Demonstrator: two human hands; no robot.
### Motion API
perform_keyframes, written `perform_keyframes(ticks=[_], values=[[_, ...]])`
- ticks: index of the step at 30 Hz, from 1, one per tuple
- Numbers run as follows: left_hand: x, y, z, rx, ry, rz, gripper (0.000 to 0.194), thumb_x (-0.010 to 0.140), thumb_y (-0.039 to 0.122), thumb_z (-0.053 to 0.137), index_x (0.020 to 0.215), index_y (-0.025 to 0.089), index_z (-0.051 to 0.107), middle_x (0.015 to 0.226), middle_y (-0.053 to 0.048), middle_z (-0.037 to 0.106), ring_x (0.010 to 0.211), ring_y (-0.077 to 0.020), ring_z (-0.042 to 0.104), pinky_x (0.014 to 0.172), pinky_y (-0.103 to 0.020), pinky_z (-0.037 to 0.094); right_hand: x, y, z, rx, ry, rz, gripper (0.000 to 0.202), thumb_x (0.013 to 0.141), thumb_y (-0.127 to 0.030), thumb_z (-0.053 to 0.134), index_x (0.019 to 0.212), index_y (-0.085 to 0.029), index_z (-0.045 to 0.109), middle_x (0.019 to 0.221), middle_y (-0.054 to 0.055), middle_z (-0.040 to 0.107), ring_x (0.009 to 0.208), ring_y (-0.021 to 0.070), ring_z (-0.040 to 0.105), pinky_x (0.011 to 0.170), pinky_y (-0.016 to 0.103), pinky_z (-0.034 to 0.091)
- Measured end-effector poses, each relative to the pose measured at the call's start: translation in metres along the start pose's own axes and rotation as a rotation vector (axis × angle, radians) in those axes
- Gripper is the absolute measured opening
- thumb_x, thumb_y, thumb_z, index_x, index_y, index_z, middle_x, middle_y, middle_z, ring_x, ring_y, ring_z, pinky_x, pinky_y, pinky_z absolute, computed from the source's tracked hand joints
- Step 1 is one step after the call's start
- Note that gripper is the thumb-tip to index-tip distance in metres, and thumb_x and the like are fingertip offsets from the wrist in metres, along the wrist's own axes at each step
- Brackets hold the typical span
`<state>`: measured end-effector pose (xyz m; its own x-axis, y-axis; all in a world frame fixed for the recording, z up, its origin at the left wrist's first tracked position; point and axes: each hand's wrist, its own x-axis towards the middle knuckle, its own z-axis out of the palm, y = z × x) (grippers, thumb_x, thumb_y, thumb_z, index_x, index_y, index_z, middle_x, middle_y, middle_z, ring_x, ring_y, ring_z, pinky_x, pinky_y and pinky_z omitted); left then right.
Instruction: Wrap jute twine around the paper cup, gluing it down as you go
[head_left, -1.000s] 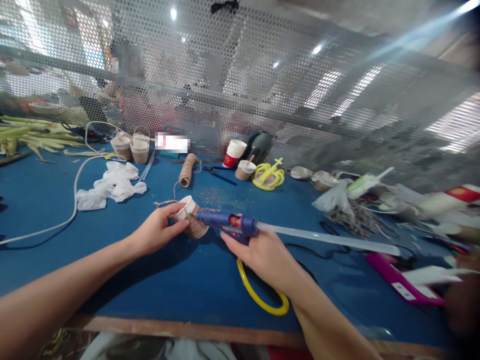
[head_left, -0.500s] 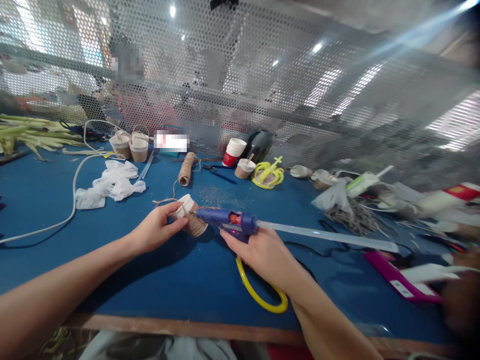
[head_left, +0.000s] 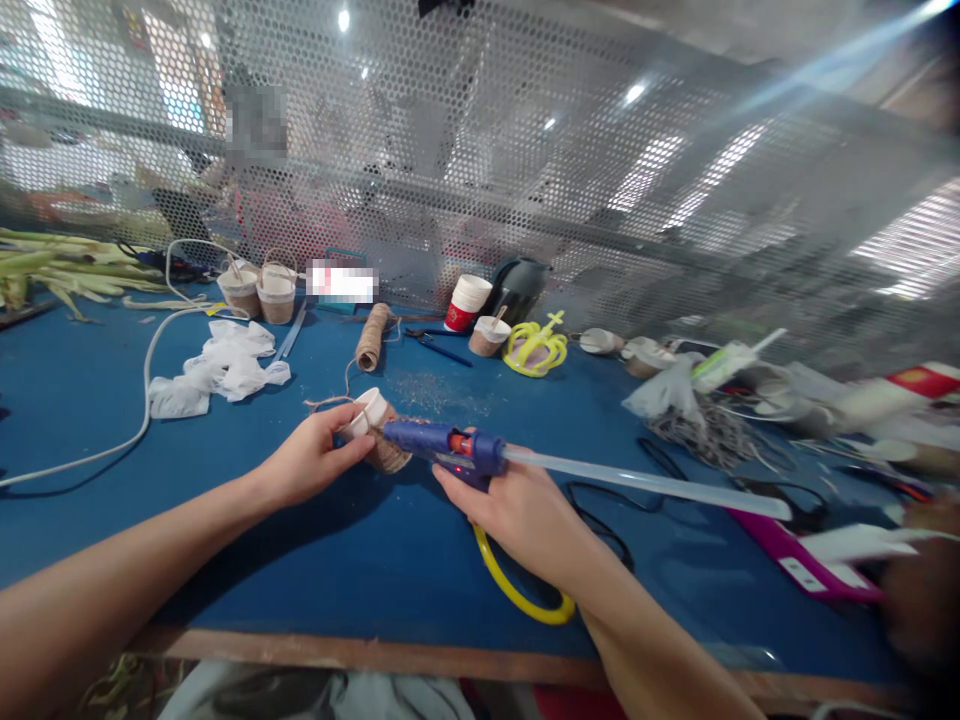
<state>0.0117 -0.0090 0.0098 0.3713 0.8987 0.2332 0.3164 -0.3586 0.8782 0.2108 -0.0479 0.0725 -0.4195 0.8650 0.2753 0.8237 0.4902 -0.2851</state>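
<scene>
Tilted in my left hand (head_left: pixel 322 453) is a small paper cup (head_left: pixel 370 412) wrapped in brown twine, its white mouth facing up and left. My fingers and thumb close around its rim. My right hand (head_left: pixel 517 510) grips a blue hot glue gun (head_left: pixel 427 443), whose nozzle points left at the cup's twine side. Whether the tip touches the twine I cannot tell. A long clear glue stick (head_left: pixel 645 482) sticks out of the gun's back. Loose twine runs from the cup toward a twine roll (head_left: pixel 372 338) behind it.
Twine-wrapped cups (head_left: pixel 277 295) stand at the back left beside crumpled white plastic (head_left: pixel 225 362). Pliers (head_left: pixel 439 346), a red-and-white cup stack (head_left: pixel 466 303) and a yellow crown (head_left: pixel 535 350) lie behind. A yellow ring (head_left: pixel 517 590) sits below my right wrist; a purple object (head_left: pixel 802 565) lies right.
The glue gun in my right hand has shifted slightly left and down, its nozzle further over the cup's side. My left hand and the cup hold nearly still.
</scene>
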Motion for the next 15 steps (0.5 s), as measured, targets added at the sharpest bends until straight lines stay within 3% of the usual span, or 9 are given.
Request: perform_keyframes(ticks=[15], values=[[-0.0008, -0.0002, 0.0004, 0.007, 0.015, -0.014, 0.020, 0.077, 0.028, 0.048, 0.082, 0.013, 0.059, 0.083, -0.003, 0.062, 0.076, -0.0160, 0.055, 0.071, -0.024, 0.041, -0.0020, 0.0021, 0.0040, 0.017, -0.010, 0.062, 0.012, 0.075, -0.021, 0.049, 0.074, -0.018, 0.060, 0.069, 0.004, 0.064, 0.062, 0.0178, 0.059, 0.058, 0.027, 0.045]])
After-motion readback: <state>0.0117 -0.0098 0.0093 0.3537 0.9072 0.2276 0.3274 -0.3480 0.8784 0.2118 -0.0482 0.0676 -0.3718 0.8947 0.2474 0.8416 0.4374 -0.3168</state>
